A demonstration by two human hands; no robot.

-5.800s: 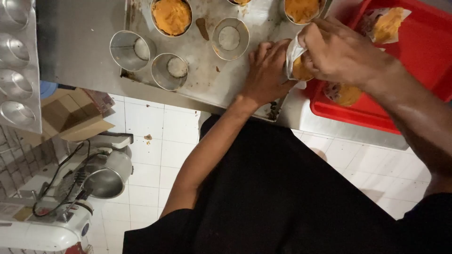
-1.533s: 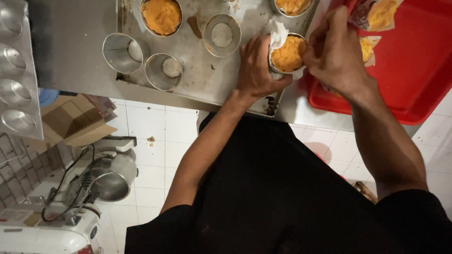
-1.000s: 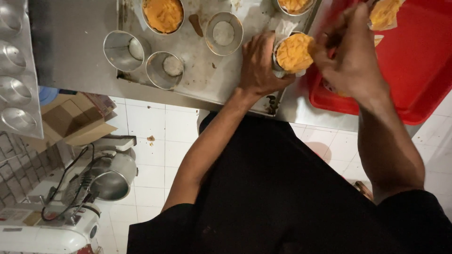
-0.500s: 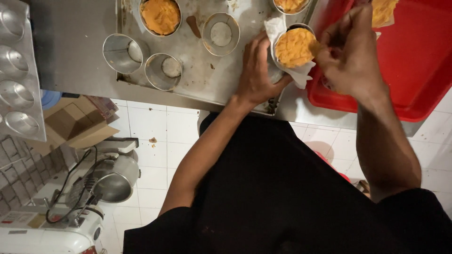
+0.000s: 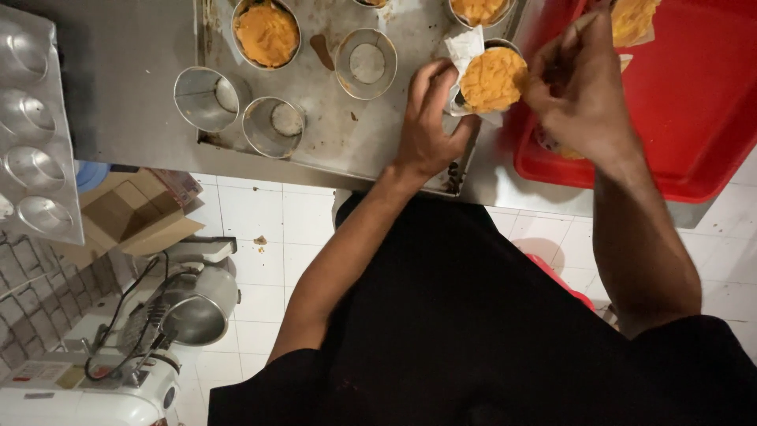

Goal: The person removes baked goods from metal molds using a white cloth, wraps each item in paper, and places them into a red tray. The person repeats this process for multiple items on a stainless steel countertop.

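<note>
My left hand [image 5: 430, 118] grips a round metal ring mould [image 5: 490, 75] filled with orange dough and lined with white paper, at the right edge of a metal baking tray [image 5: 339, 142]. My right hand [image 5: 579, 99] hovers just right of that mould, over the near edge of a red tray [image 5: 694, 118], fingers curled; what it holds, if anything, is hidden. Another paper-wrapped piece of orange dough [image 5: 631, 17] lies on the red tray behind my right hand.
The baking tray carries a filled mould [image 5: 266, 33] and three empty ring moulds [image 5: 206, 98] [image 5: 274, 126] [image 5: 367, 63]. A muffin-style pan [image 5: 35, 134] lies at the left. Below on the tiled floor stand a stand mixer [image 5: 150, 331] and a cardboard box [image 5: 126, 213].
My left hand has kept hold of the filled mould, turning it slightly. My right hand moved from the mould's rim to the right, over the red tray.
</note>
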